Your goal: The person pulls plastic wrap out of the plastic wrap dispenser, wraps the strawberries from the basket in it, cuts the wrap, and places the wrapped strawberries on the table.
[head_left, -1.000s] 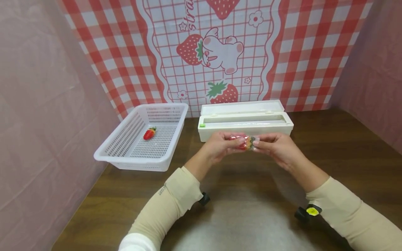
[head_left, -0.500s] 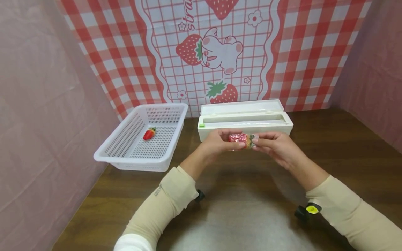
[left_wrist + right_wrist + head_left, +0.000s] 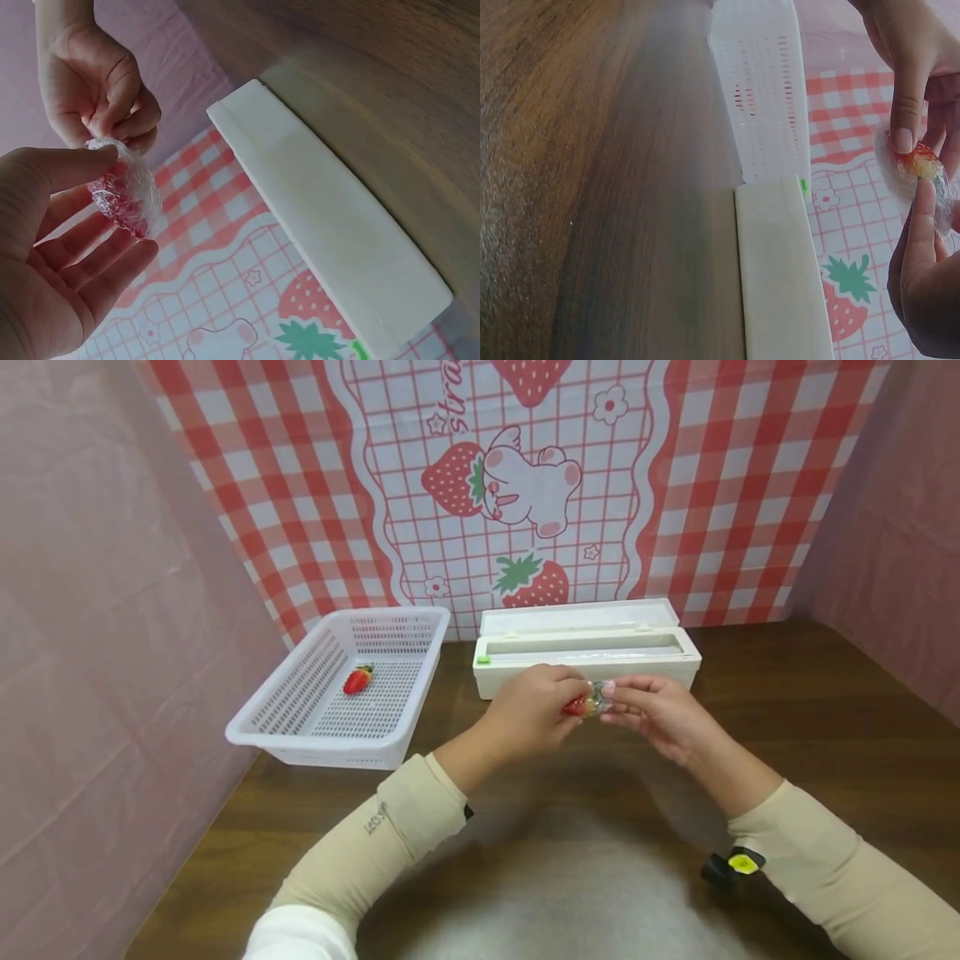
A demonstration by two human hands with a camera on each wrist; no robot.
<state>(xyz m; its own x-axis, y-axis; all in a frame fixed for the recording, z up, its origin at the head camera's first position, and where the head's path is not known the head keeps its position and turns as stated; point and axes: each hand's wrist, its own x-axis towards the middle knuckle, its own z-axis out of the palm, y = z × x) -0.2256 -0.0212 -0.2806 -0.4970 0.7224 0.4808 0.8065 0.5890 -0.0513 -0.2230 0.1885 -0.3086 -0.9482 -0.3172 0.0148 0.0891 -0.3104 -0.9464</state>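
Note:
In the head view, a strawberry (image 3: 581, 704) wrapped in clear cling film is held up between both hands, in front of the white box. My left hand (image 3: 531, 710) covers its red end, the back of the hand facing the camera. In the left wrist view, the left thumb lies over the film-wrapped strawberry (image 3: 124, 195), with fingers behind it. My right hand (image 3: 660, 714) pinches the leafy end, where the film (image 3: 606, 688) gathers. The right wrist view shows the left thumb pressing the wrapped strawberry (image 3: 922, 159) from above.
A white perforated basket (image 3: 401, 739) stands at the left with one bare strawberry (image 3: 357, 680) inside. Behind the hands, a white cling film box (image 3: 491, 681) has its lid (image 3: 577, 617) raised. Strawberry-print checked cloth (image 3: 525, 485) hangs at the back of the wooden table (image 3: 570, 860).
The left hand has turned over the strawberry, its back now up, so less of the red end shows. The right hand keeps its pinch nearly still. Basket and box have not moved.

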